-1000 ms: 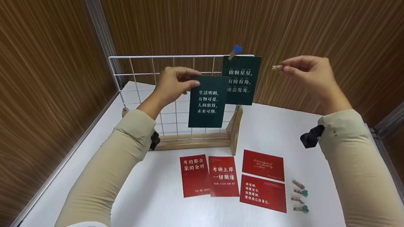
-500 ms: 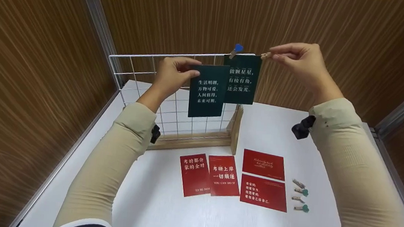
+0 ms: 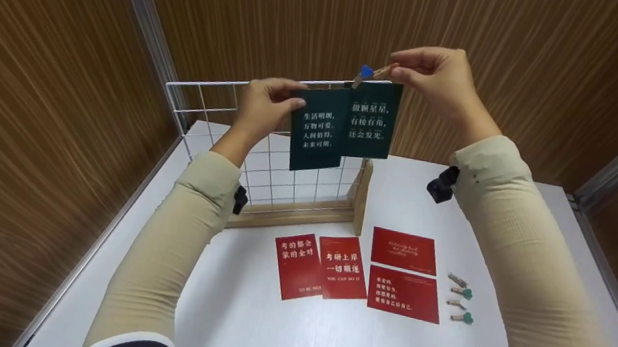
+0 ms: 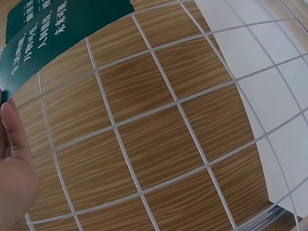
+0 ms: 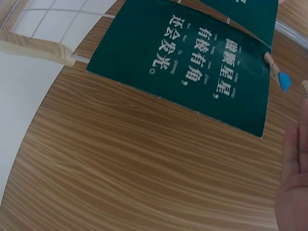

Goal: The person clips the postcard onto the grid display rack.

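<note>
My left hand [image 3: 265, 110] pinches the upper left corner of a dark green card [image 3: 315, 154] with white writing, held upright before the white wire grid rack [image 3: 210, 111]. Its right edge overlaps a second green card [image 3: 371, 145], which hangs from the rack's top wire by a clothespin with a blue heart [image 3: 366, 71]. Just right of that blue heart, my right hand [image 3: 437, 78] pinches a small wooden clothespin [image 3: 382, 70] between thumb and fingers. In the right wrist view the hanging card [image 5: 192, 72] fills the upper middle, with only part of my hand at the right edge.
Two upright red cards [image 3: 299, 274] lie before the rack's wooden base [image 3: 293, 217]. Right of them are two sideways red cards [image 3: 403, 304], then several clothespins [image 3: 462, 293], some with green hearts. Wood-grained panels [image 3: 301, 20] wall in the white table [image 3: 248, 332].
My left hand has raised its green card toward the rack's top wire. My right hand has brought its clothespin leftward and up, from the open space at right to beside the blue heart.
</note>
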`<state>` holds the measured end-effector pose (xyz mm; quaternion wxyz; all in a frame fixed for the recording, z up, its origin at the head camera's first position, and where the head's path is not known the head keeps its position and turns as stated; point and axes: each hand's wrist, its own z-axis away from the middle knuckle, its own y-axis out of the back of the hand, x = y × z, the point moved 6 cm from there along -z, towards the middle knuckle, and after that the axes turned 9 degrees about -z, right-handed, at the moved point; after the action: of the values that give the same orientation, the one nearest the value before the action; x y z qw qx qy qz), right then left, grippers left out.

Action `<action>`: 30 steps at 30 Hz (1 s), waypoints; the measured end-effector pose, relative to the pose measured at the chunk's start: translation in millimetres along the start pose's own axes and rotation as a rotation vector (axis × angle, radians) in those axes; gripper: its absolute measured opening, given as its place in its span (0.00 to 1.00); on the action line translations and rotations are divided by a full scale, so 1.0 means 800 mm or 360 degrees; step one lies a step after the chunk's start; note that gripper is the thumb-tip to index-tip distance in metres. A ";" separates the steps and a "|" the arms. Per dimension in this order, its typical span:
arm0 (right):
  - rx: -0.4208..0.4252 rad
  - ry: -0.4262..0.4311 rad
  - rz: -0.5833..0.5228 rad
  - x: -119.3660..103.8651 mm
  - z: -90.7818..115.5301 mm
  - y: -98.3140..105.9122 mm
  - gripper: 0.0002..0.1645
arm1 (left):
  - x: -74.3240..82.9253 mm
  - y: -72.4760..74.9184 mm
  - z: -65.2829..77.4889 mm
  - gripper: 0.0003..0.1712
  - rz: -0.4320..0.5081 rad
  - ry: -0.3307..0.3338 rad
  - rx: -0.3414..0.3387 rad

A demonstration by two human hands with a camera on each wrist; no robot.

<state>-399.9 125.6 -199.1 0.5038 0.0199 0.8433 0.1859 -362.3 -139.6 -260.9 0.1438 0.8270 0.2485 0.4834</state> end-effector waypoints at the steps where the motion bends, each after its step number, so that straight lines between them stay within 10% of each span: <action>1: 0.0007 -0.0008 0.0005 -0.001 0.000 -0.002 0.16 | 0.001 0.000 0.000 0.13 -0.0002 -0.0001 0.0002; 30: -0.0080 0.0113 0.0327 -0.032 -0.025 -0.075 0.12 | 0.006 -0.003 0.002 0.13 -0.0011 0.0023 0.0126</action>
<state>-395.6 58.3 -189.1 0.4521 0.0869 0.8493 0.2583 -359.3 -134.8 -259.1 0.1108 0.8276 0.2712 0.4788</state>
